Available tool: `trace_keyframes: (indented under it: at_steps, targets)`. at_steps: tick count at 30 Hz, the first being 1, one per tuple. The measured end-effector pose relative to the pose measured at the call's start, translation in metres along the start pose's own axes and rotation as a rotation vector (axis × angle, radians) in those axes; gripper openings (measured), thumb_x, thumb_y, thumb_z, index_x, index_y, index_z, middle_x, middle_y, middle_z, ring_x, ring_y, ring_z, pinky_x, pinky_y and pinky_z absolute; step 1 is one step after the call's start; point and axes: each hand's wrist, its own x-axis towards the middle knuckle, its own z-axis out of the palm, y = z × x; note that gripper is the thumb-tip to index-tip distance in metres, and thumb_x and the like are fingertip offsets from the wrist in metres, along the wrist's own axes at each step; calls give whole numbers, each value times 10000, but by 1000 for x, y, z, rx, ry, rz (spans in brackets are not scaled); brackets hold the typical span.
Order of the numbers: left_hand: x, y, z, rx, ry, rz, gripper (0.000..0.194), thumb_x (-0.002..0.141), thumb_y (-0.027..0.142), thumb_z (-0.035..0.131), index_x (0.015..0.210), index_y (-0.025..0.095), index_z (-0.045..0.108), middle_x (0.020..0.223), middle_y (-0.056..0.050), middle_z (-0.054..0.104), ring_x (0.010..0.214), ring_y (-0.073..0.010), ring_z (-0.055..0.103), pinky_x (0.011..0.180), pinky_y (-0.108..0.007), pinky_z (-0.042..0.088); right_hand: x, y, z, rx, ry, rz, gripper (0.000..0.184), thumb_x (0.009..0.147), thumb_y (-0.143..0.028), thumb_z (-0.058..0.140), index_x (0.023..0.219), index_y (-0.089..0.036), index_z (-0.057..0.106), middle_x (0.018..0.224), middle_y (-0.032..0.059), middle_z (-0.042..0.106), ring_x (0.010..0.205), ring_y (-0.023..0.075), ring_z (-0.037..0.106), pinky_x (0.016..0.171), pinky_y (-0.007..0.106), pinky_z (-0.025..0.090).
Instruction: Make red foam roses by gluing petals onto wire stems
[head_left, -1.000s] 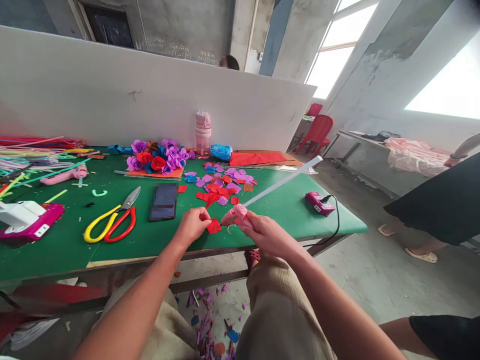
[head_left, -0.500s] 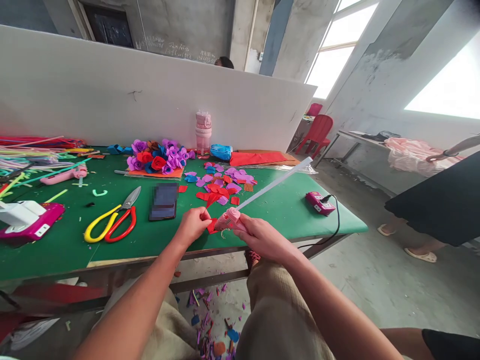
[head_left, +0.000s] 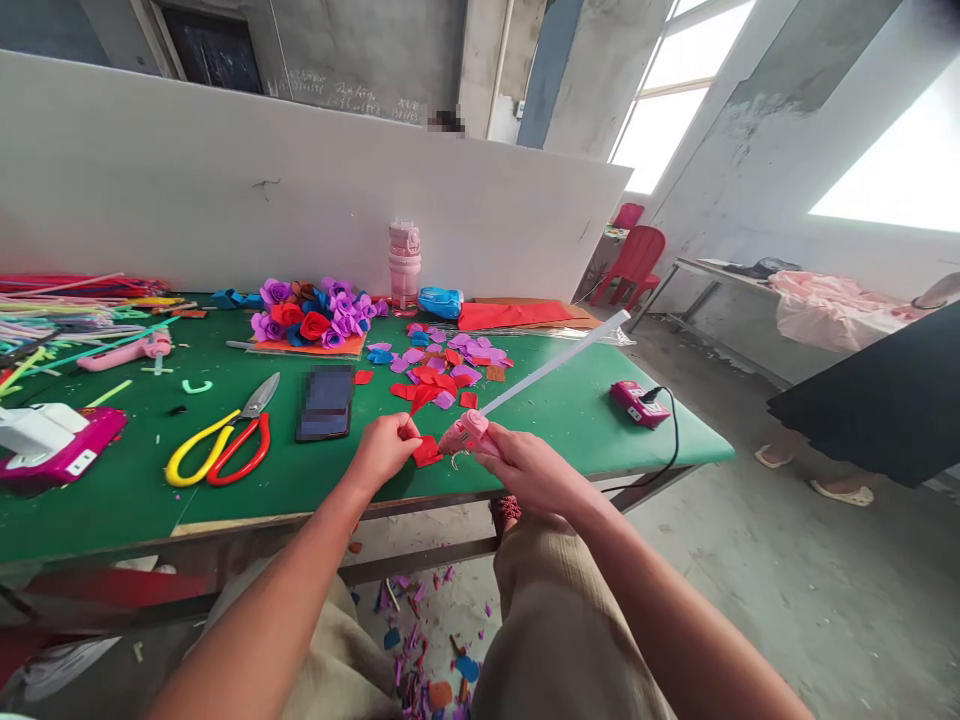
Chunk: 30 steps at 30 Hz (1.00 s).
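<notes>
Over smooth tabletop [head_left: 559, 425], left hand [head_left: 385, 448] pinching red paper [head_left: 427, 453], right hand [head_left: 531, 465] gripping glue gun [head_left: 466, 432]

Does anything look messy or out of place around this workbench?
Yes: coloured scraps litter the floor below the green table, apparently dropped, which looks untidy. The petal-like pieces on top are scattered too, but grouped in one patch, so they seem less odd.
</notes>
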Motion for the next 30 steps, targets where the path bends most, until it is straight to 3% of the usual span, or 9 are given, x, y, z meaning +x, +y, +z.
trace_keyframes:
  at_steps: [6,11,19,30]
  targets:
    - [0,0,0,6,-5,-5,37,611,195,531,592,186,562,564,20,584,549,-129,501,526,-238,344,-2,1,-2,55,37,-31,194,918,-322,367,950,-206,520,747,10,604,617,136,502,554,226,270]
    - [-1,2,-1,1,-6,-2,47,611,194,526,593,187,568,566,19,587,549,-132,506,527,-239,346,0,-4,3,13,17,-15,212,920,-331,366,859,-192,514,779,32,609,639,140,503,556,234,273]
    - [-2,3,-2,-7,-7,3,55,606,197,525,597,184,578,588,15,604,569,-135,519,550,-246,357,2,-7,5,24,-10,-18,217,928,-313,346,972,-191,520,849,55,632,692,155,539,597,234,308]
    - [-1,2,-1,4,-11,-4,34,616,198,543,597,187,568,575,19,591,557,-132,512,541,-243,354,2,-4,5,-45,14,32,206,923,-344,373,892,-199,516,715,17,575,604,136,483,533,230,241]
